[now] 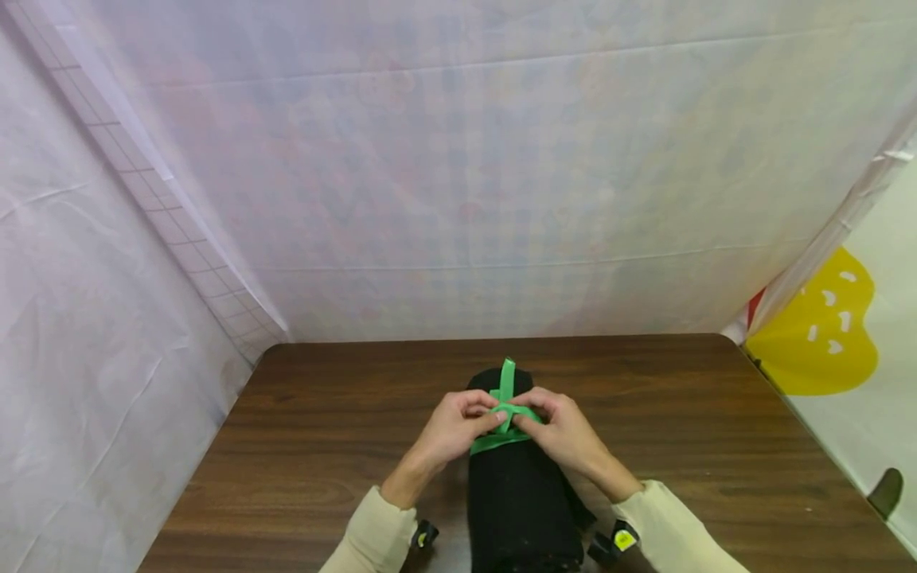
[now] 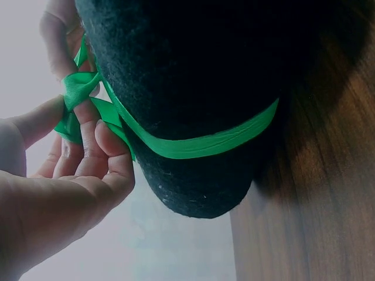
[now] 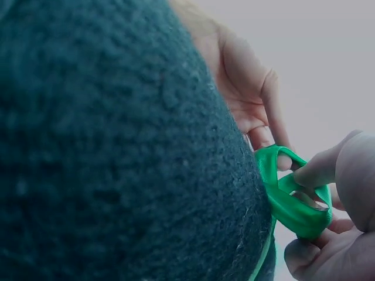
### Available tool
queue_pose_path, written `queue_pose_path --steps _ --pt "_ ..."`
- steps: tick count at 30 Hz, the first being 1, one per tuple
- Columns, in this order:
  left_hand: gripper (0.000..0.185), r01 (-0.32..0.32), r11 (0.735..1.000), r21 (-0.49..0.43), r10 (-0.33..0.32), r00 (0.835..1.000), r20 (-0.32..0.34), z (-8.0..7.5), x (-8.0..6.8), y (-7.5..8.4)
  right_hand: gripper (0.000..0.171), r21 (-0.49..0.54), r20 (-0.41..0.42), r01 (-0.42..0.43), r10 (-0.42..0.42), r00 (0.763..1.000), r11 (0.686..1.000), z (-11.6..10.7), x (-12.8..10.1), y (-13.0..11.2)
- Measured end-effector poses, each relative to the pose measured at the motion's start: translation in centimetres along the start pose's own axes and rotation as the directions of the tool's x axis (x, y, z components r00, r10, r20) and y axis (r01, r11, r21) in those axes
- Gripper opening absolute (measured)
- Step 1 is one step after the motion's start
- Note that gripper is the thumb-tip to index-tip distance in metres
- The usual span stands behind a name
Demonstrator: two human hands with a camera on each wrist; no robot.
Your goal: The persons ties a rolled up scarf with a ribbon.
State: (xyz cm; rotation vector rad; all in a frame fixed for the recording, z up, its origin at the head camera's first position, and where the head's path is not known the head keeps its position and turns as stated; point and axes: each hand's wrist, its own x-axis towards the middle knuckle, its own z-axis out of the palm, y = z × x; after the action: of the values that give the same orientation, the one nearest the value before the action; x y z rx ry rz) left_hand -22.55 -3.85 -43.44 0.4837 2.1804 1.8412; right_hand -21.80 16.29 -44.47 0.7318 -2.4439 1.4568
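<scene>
A rolled-up black fuzzy fabric (image 1: 516, 497) lies lengthwise on the table, a green ribbon (image 2: 205, 146) wrapped round it near its far end. On top of the roll, the ribbon's loops and one upright tail (image 1: 507, 380) stand between the two hands. My left hand (image 1: 454, 426) pinches the ribbon between thumb and fingers from the left side. From the right, my right hand (image 1: 566, 430) pinches a ribbon loop (image 3: 302, 216) with thumb and fingertips. In the right wrist view the loop shows a gap through its middle. The roll's underside is hidden.
The brown wooden table (image 1: 322, 446) spreads to both sides of the roll. A pale patterned curtain (image 1: 501, 199) hangs behind its back edge, and white sheeting (image 1: 93, 358) hangs at the left. A yellow shape (image 1: 824, 334) shows at the right.
</scene>
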Motion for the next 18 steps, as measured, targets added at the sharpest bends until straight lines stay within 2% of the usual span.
queue_pose_path --steps 7,11,18 --pt "0.014 -0.005 1.0 0.009 0.005 1.0 -0.009 0.05 0.2 -0.22 0.016 -0.014 -0.043 -0.007 0.006 0.999 1.0 0.08 -0.09 -0.14" --pt "0.014 -0.012 1.0 0.012 0.012 1.0 -0.014 0.08 0.22 -0.18 0.013 0.025 -0.021 -0.03 0.031 0.999 0.999 -0.02 0.01 -0.24" --pt "0.016 -0.039 0.999 0.031 0.04 0.999 -0.031 0.24 0.13 0.07 0.005 0.115 0.034 -0.137 0.134 0.99 0.984 -0.27 0.16 -0.7"
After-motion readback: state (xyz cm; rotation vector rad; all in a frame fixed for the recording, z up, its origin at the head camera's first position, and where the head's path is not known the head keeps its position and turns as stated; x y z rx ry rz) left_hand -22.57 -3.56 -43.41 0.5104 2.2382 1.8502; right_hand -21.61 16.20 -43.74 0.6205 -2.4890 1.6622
